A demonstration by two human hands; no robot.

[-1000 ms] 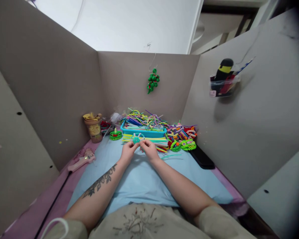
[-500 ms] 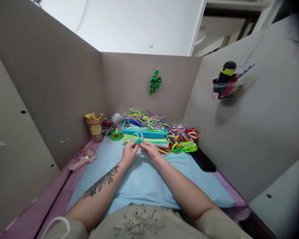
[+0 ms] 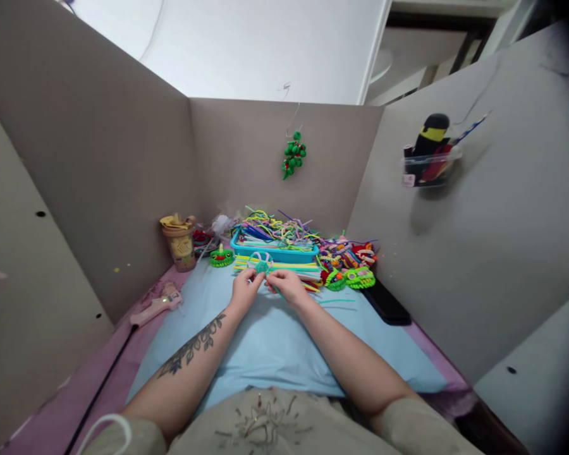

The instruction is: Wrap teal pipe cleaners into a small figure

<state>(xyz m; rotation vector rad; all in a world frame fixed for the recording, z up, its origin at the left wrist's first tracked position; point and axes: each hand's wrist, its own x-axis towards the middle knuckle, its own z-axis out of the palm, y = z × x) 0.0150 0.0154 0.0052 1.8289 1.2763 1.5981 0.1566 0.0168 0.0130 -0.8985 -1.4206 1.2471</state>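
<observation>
Between my two hands is a small pipe-cleaner piece (image 3: pixel 262 266), with a teal middle and pale lilac loops standing up from it. My left hand (image 3: pixel 247 288) pinches its lower left side between thumb and fingers. At its right, my right hand (image 3: pixel 284 284) is closed in a pinch on a teal pipe cleaner (image 3: pixel 277 291) that runs out under the fingers. Just behind the hands lies a row of straight pipe cleaners (image 3: pixel 296 272) in yellow, white and green. Another teal pipe cleaner (image 3: pixel 336 301) rests on the blue sheet to the right.
A blue tray (image 3: pixel 284 254) heaped with pipe cleaners stands at the back. Finished green pieces (image 3: pixel 359 278) sit at its right, beside a black case (image 3: pixel 386 304). At left are a pink glue gun (image 3: pixel 156 308) and a cup (image 3: pixel 180 246). Grey panels (image 3: pixel 284 196) enclose the table.
The small piece has tipped slightly in my fingers, so its lilac loops show rounder. Both hands stay nearly in place, with the right fingers shifted a little.
</observation>
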